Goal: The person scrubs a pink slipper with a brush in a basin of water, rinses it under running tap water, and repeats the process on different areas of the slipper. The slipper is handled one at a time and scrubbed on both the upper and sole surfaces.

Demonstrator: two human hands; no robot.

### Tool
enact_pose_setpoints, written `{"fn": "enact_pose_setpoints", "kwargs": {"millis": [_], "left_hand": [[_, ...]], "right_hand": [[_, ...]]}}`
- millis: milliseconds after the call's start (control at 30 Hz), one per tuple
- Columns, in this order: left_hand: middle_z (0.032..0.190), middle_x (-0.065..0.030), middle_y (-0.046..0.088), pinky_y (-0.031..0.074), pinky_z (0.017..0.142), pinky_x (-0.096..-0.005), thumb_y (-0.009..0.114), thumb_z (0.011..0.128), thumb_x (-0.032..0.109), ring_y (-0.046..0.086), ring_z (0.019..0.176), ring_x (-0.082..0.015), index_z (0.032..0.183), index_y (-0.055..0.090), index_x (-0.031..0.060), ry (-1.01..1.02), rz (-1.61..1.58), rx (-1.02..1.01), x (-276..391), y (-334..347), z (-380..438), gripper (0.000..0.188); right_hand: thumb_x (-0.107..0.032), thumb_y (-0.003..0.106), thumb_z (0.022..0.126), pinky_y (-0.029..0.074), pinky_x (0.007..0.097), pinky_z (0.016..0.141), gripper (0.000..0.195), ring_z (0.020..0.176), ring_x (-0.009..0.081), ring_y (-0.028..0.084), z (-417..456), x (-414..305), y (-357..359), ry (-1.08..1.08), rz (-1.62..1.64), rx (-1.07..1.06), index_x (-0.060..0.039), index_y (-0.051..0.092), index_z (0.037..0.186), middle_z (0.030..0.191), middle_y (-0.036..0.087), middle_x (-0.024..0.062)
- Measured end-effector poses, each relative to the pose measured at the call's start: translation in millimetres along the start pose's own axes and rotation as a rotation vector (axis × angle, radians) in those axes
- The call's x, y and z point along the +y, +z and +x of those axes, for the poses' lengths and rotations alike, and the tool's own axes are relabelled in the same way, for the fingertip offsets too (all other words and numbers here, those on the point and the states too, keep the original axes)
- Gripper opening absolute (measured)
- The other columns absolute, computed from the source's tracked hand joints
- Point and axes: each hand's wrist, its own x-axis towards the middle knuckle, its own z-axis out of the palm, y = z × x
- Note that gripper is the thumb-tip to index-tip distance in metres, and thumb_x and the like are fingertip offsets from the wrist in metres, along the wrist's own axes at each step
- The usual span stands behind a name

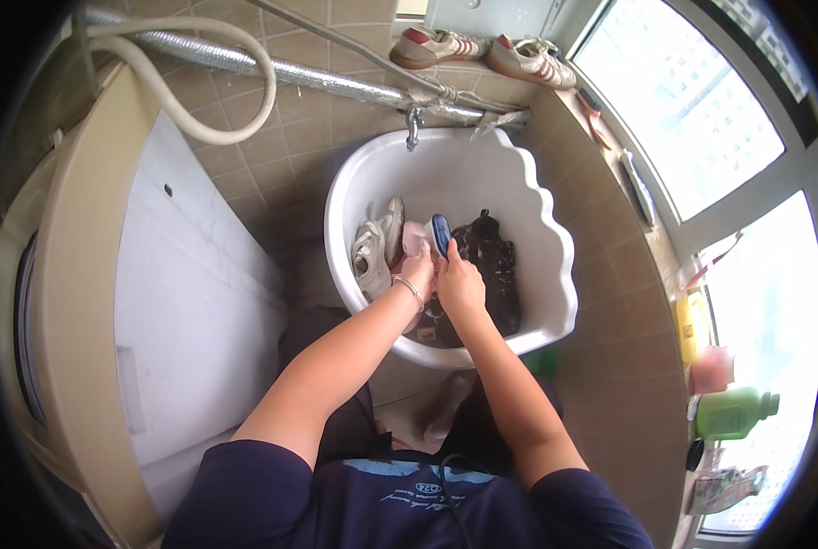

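A blue-backed scrubbing brush (440, 235) is held in my right hand (461, 278), its thumb lying along the handle. Beside it my left hand (419, 269), with a bangle at the wrist, grips a pale pink item (414, 237), perhaps a shoe; my fingers partly hide it. Brush and pink item are close together, and whether they touch is unclear. Both hands are inside a white basin (450, 161). At its left side lies a pair of off-white shoes (375, 254). Dark wet fabric (495, 267) with bits of foam fills the right and lower part.
A metal faucet (414, 127) juts over the basin's back rim. Worn sneakers (443, 48) stand on the ledge behind. Along the windowsill at right are a brush (593, 120), a yellow bottle (689, 326) and a green jug (733, 413). A white panel (196, 274) stands at left.
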Motion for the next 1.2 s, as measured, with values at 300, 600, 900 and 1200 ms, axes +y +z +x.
{"fn": "enact_pose_setpoints", "kwargs": {"millis": [300, 600, 900, 1200], "left_hand": [[0.077, -0.0087, 0.065, 0.055, 0.068, -0.0374, 0.055, 0.091, 0.026, 0.064, 0.073, -0.021, 0.08, 0.064, 0.0058, -0.059, -0.307, -0.286, 6, -5, 46, 0.025], [0.097, -0.0126, 0.066, 0.047, 0.089, -0.0416, 0.032, 0.101, 0.041, 0.061, 0.097, -0.0259, 0.102, 0.063, 0.0009, -0.189, -0.389, -0.27, 50, -8, -24, 0.051], [0.095, -0.0274, 0.065, 0.046, 0.09, -0.0445, 0.061, 0.086, 0.039, 0.062, 0.098, -0.0395, 0.117, 0.054, -0.0044, 1.312, 1.23, 0.545, 73, -41, -18, 0.054], [0.087, -0.018, 0.068, 0.057, 0.064, -0.0499, 0.048, 0.087, 0.012, 0.068, 0.08, -0.0337, 0.092, 0.063, -0.0017, 0.198, 0.418, 0.023, 82, -64, 64, 0.021]], "right_hand": [[-0.031, 0.05, 0.095, 0.053, 0.0486, 0.061, 0.049, 0.069, 0.0386, 0.066, -31, -5, 5, -0.103, -0.099, 0.017, -0.0073, 0.044, 0.138, 0.079, 0.064, 0.0221], [-0.028, 0.055, 0.095, 0.044, 0.0313, 0.046, 0.036, 0.049, 0.0138, 0.054, 92, 48, 95, 0.278, 0.676, 0.183, -0.0017, 0.063, 0.119, 0.067, 0.061, 0.0067], [-0.027, 0.056, 0.093, 0.05, 0.0348, 0.082, 0.042, 0.094, 0.032, 0.067, 84, 5, 73, 0.302, 0.851, 0.042, 0.0012, 0.057, 0.125, 0.099, 0.067, 0.0244], [-0.026, 0.051, 0.092, 0.051, 0.0495, 0.074, 0.04, 0.08, 0.042, 0.064, 13, -30, 27, 0.125, 0.289, -0.05, -0.0091, 0.054, 0.128, 0.084, 0.065, 0.025]]}}
